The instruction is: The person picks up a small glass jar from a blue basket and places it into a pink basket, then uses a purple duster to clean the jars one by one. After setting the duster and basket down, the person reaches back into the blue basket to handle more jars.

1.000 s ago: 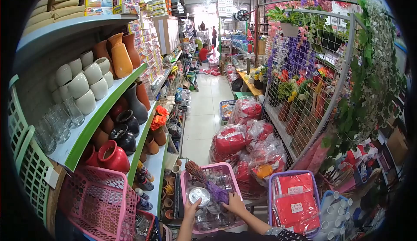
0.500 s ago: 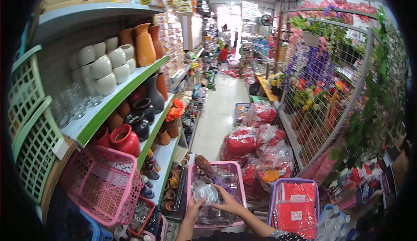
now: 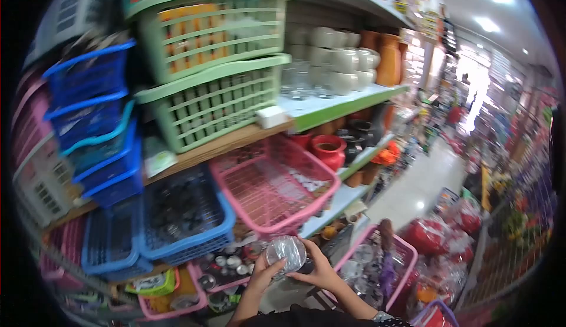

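Observation:
A clear, round glass-like container [image 3: 286, 253] with a shiny top is held up in front of me; its exact kind is hard to make out. My left hand [image 3: 263, 277] grips it from the lower left, thumb pressed over the near edge. On the other side, my right hand [image 3: 319, 271] curves around its right rim, with the fingers partly hidden. Behind the container stands a large pink basket [image 3: 277, 225]. To the right of my hands, another pink basket [image 3: 407, 250] holds clear glassware and a purple dried-flower bunch [image 3: 386, 274].
Blue baskets [image 3: 188, 241] of small dark items sit at the left, below stacked green baskets [image 3: 218, 100]. A shelf [image 3: 348, 108] carries white pots [image 3: 345, 62] and glasses, with a red vase [image 3: 329, 150] lower down. Plastic-wrapped red bundles [image 3: 427, 235] lie along the aisle floor [image 3: 407, 188].
My view has swung left, from the aisle toward the shelves and stacked baskets. Both hands still hold the clear container, now away from the glassware basket and in front of the shelf side.

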A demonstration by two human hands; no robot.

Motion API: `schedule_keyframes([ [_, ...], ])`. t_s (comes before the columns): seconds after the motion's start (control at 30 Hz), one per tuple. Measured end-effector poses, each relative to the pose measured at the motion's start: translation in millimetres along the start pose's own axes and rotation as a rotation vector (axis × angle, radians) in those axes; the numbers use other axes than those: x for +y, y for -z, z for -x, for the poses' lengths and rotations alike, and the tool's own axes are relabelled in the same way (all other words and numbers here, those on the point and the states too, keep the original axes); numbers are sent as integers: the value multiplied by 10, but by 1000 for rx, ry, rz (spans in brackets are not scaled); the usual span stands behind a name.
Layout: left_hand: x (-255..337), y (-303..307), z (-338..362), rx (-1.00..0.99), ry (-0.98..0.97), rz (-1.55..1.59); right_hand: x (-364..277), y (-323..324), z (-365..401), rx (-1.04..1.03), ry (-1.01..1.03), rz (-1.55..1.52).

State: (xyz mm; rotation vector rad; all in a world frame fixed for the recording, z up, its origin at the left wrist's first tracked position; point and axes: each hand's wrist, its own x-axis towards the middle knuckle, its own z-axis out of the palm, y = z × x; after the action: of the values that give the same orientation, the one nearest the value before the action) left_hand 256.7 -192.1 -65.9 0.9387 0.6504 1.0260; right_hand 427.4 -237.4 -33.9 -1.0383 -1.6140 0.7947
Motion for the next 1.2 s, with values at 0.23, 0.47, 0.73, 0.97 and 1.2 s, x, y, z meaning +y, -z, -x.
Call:
schedule_keyframes([
  [0.23, 726, 647, 660, 249, -237, -83, -278, -981, -506, -240, 145, -112],
  [0.47, 1212, 1094, 992, 251, -407, -181, -386, -1650, -848, -305, 122, -243],
  [0.73, 2190, 1581, 630, 182, -363, -1098, -832, -1774, -1715, -206, 319, 192],
  [0.97, 2692, 2473, -650, 7, -162, -1207, 93, -2370, -3126, -128, 359, 401],
  [1.2, 2421, 2815, -1247, 274, -237, -1615, 1659, -2873, -4432, -312, 507, 379],
])
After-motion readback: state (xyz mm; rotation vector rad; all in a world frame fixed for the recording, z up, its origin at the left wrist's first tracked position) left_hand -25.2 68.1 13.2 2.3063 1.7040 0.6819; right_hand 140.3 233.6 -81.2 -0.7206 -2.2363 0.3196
